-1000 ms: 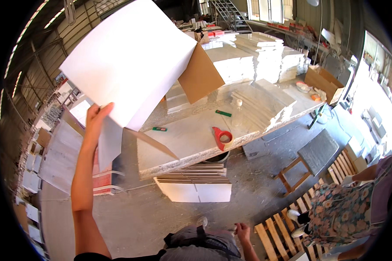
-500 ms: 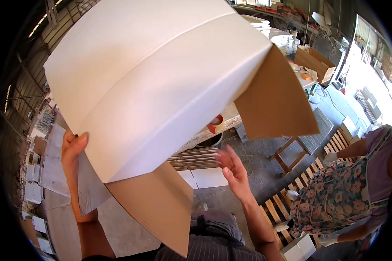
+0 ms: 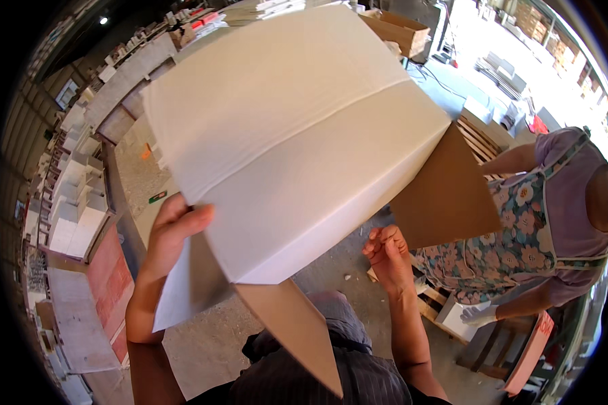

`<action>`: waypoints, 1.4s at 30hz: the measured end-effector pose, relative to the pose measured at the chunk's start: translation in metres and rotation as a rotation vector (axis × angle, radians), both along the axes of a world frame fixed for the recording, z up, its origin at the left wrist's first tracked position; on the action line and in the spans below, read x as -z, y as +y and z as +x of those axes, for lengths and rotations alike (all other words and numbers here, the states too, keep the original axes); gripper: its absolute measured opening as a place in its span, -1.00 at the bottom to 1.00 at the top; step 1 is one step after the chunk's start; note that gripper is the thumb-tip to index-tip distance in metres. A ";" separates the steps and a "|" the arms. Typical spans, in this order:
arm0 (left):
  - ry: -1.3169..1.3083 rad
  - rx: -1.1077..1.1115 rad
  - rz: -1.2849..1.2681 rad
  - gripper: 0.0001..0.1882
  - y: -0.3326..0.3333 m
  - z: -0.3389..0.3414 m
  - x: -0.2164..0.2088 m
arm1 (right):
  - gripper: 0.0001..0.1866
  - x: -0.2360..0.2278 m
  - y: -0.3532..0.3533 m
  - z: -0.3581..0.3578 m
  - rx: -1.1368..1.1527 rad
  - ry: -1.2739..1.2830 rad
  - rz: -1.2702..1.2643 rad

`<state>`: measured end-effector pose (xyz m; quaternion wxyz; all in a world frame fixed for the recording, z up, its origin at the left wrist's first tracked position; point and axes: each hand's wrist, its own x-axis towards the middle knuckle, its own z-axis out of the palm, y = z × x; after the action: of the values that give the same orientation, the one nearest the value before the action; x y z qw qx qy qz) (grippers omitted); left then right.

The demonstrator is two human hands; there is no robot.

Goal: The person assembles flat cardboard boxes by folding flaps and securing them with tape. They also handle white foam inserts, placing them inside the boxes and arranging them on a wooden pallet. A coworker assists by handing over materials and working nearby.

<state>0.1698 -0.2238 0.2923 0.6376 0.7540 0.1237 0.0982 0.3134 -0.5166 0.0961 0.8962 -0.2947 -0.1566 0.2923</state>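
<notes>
A large white cardboard box (image 3: 304, 148) with brown inner faces is held up tilted in front of me. My left hand (image 3: 175, 233) grips its left edge, thumb on the white outer face and fingers behind. One brown flap (image 3: 446, 196) hangs at the box's right end, and another flap (image 3: 294, 331) points down toward my body. A white flap (image 3: 192, 283) hangs beside my left forearm. My right hand (image 3: 390, 260) is raised just below the right flap, its fingers curled in and nothing visible in them. The inside of the box is hidden.
A co-worker in a floral apron (image 3: 527, 229) stands close on the right, a gloved hand near a white box (image 3: 456, 318). Wooden pallets (image 3: 476, 142) lie behind. A table (image 3: 138, 162) is at the left, with stacked white boxes (image 3: 78, 209) beyond. An open brown carton (image 3: 395, 32) stands far back.
My view has swung to the right, and the co-worker appears nearer. The box has tilted and shifted lower and rightward in view. The fingers of my right hand have gone from spread to curled.
</notes>
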 end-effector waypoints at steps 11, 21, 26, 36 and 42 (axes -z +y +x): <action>0.127 0.159 -0.390 -0.66 -0.060 0.132 0.096 | -0.46 0.077 -0.027 0.013 0.077 0.564 -0.360; 0.306 0.133 0.002 -0.69 -0.048 0.160 0.240 | -0.53 0.103 -0.055 0.037 0.323 0.626 -0.345; 0.304 -0.007 -0.103 -0.59 -0.058 0.137 0.280 | -0.47 0.090 -0.084 0.027 0.229 0.607 -0.189; 0.418 0.058 -0.297 -0.67 -0.115 0.126 0.203 | -0.65 0.138 -0.084 -0.039 0.401 0.467 -0.106; 0.320 0.140 -0.370 -0.69 -0.134 0.122 0.230 | -0.68 0.137 -0.106 -0.050 0.308 -0.325 -0.950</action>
<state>0.2919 -0.3578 0.0622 0.7425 0.6370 0.1862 -0.0912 0.2631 -0.6227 -0.0412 0.6606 -0.7297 -0.0985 0.1464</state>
